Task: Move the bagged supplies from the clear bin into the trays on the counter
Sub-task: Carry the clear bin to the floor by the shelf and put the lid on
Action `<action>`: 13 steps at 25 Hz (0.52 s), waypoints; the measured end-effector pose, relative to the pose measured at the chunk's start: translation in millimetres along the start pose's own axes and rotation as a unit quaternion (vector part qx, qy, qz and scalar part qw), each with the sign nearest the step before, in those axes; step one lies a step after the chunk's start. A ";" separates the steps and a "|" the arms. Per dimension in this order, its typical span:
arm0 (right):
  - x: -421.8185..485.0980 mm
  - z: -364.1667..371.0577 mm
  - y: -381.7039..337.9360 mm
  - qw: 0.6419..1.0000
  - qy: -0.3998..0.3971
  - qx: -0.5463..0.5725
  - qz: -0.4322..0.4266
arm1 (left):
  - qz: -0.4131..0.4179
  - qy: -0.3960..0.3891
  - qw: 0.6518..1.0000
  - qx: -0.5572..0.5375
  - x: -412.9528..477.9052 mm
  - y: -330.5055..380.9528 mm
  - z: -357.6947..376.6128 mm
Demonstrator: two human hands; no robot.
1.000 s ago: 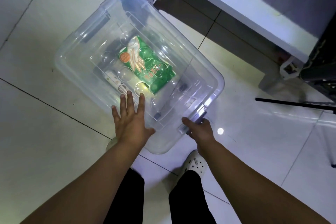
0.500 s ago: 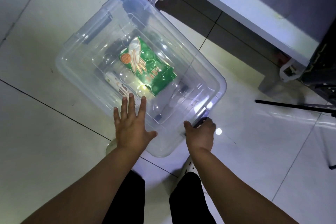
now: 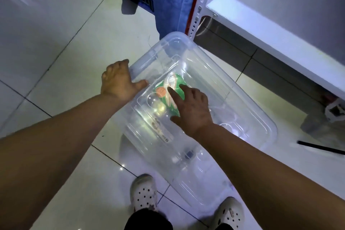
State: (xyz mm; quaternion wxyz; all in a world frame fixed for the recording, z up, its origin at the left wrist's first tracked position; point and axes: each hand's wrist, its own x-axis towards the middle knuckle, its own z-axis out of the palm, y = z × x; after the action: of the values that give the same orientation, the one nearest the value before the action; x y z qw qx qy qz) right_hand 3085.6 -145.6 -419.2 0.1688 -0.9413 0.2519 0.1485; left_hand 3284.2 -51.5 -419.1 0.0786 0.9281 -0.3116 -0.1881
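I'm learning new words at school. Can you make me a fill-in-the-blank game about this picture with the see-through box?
1. The clear bin sits on the tiled ____.
2. The packet inside it is mostly ____.
3. The right hand rests flat on the bin's ____.

Missing words: floor; green; lid.

Likely a storeroom: white slotted-steel shelving over glossy floor tiles.
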 end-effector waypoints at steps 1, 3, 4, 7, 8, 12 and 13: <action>2.8 4.2 1.2 1.000 -0.006 -0.008 0.006 | 0.002 -0.027 1.000 0.005 11.4 -4.3 -0.4; 1.0 10.4 4.0 1.000 0.002 -0.004 0.014 | -0.013 -0.078 0.996 -0.041 25.4 -10.7 1.7; -0.9 12.5 4.3 1.000 0.007 0.006 0.016 | -0.032 -0.114 0.988 -0.097 30.1 -12.8 3.5; 1.5 14.9 2.4 0.999 0.002 0.030 0.027 | -0.077 -0.233 0.944 -0.219 48.8 -20.2 2.2; 2.8 14.2 1.8 0.999 0.000 0.034 0.028 | -0.077 -0.251 0.939 -0.222 53.4 -22.4 0.9; 3.8 14.0 3.1 0.999 -0.002 0.036 0.030 | -0.010 -0.103 0.986 -0.133 56.6 -27.7 4.6; 4.2 14.5 2.5 0.999 -0.003 0.038 0.030 | 0.019 -0.054 0.991 -0.118 53.3 -28.9 5.4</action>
State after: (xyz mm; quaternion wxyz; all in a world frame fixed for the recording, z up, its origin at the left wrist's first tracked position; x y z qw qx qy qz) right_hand 3085.0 -143.8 -434.3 0.2005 -0.9257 0.2849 0.1471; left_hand 3337.1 -61.2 -447.6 0.1738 0.8947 -0.3088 -0.2719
